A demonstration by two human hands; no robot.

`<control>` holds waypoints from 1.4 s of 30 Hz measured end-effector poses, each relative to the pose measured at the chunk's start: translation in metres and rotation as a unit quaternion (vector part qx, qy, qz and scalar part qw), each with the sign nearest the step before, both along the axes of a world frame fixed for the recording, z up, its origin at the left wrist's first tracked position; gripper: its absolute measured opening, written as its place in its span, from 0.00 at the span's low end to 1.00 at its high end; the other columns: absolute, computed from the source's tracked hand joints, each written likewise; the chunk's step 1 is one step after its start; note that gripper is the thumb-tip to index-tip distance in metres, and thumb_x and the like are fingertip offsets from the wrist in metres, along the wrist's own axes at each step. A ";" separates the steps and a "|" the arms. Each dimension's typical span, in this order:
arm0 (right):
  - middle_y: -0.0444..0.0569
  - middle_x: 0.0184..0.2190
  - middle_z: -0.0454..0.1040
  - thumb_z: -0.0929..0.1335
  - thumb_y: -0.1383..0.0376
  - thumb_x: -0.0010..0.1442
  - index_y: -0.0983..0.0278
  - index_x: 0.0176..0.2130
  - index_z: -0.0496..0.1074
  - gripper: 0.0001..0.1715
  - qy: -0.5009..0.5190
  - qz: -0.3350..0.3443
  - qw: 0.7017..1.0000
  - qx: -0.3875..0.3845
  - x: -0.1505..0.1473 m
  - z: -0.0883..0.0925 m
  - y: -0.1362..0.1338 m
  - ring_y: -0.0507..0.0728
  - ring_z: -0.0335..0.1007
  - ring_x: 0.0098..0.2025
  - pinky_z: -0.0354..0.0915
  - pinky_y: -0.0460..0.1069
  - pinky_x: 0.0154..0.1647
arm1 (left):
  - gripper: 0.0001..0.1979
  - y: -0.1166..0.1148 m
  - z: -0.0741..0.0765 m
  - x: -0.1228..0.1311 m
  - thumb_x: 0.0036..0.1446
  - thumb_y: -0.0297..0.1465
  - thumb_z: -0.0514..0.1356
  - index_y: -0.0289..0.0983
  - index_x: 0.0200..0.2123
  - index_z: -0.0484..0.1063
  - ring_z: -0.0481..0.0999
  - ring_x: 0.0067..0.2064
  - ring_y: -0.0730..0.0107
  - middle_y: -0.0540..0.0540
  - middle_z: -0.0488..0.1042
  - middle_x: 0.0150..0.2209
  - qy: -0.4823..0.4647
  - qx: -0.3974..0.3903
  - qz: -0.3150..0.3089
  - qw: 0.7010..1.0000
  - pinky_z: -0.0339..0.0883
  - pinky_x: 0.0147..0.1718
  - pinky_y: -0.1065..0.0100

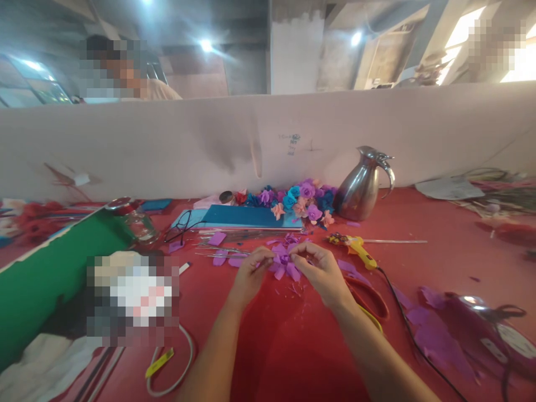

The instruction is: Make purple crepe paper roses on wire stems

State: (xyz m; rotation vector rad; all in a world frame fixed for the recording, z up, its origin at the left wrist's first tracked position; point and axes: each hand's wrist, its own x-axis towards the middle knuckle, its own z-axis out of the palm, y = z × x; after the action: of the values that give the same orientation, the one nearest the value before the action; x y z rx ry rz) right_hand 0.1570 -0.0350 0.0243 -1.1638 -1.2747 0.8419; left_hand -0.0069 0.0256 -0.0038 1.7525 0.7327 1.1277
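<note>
Between my two hands is a purple paper flower (283, 260), its petals spread out above the red tabletop. My left hand (254, 272) pinches its left side with thumb and forefinger. On the other side, the fingertips of my right hand (320, 268) are closed on the flower's upper right part. Loose purple petals (216, 239) and thin wires (224, 254) lie just beyond my left hand. Under my right forearm, scissors with red and yellow handles (371, 296) are partly hidden.
A yellow glue gun (360, 251) with its cord lies at right. Behind stand a steel jug (362, 187), finished paper flowers (307, 201) and blue sheets (243, 214). A glass jar (140, 223) and green board (71, 279) are at left. A person (161, 89) is beyond the partition.
</note>
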 end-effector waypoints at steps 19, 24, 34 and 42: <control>0.46 0.27 0.74 0.71 0.58 0.50 0.64 0.32 0.72 0.12 0.070 -0.020 0.997 -0.022 -0.023 -0.008 0.003 0.52 0.68 0.25 0.64 0.48 0.28 | 0.08 -0.023 -0.005 0.031 0.42 0.32 0.68 0.38 0.30 0.80 0.75 0.35 0.67 0.47 0.79 0.30 -0.227 -0.234 0.121 0.938 0.65 0.42 0.64; 0.44 0.25 0.72 0.71 0.58 0.51 0.64 0.32 0.70 0.12 0.099 -0.035 0.994 -0.007 -0.025 -0.017 0.005 0.51 0.66 0.24 0.63 0.47 0.26 | 0.10 -0.027 -0.008 0.037 0.40 0.32 0.68 0.38 0.30 0.80 0.75 0.34 0.66 0.47 0.79 0.29 -0.251 -0.250 0.130 0.926 0.65 0.41 0.63; 0.44 0.26 0.71 0.71 0.61 0.50 0.63 0.30 0.68 0.09 0.050 -0.069 0.996 0.012 -0.029 -0.011 -0.001 0.51 0.66 0.26 0.62 0.47 0.28 | 0.09 -0.026 -0.015 0.036 0.36 0.28 0.69 0.38 0.27 0.80 0.73 0.30 0.70 0.50 0.78 0.26 -0.264 -0.264 0.165 0.913 0.64 0.35 0.67; 0.45 0.25 0.72 0.70 0.60 0.51 0.63 0.29 0.70 0.09 0.080 -0.058 0.995 -0.006 -0.029 -0.013 0.000 0.52 0.67 0.26 0.63 0.48 0.30 | 0.08 -0.028 -0.008 0.037 0.38 0.29 0.69 0.38 0.27 0.80 0.72 0.29 0.71 0.50 0.78 0.25 -0.258 -0.267 0.130 0.920 0.63 0.36 0.68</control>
State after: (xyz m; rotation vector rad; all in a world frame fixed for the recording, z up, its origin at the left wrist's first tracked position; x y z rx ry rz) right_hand 0.1279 -0.0348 0.0109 -1.1455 -1.0633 0.8407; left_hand 0.0297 -0.0023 -0.0117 0.8640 0.8523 1.3372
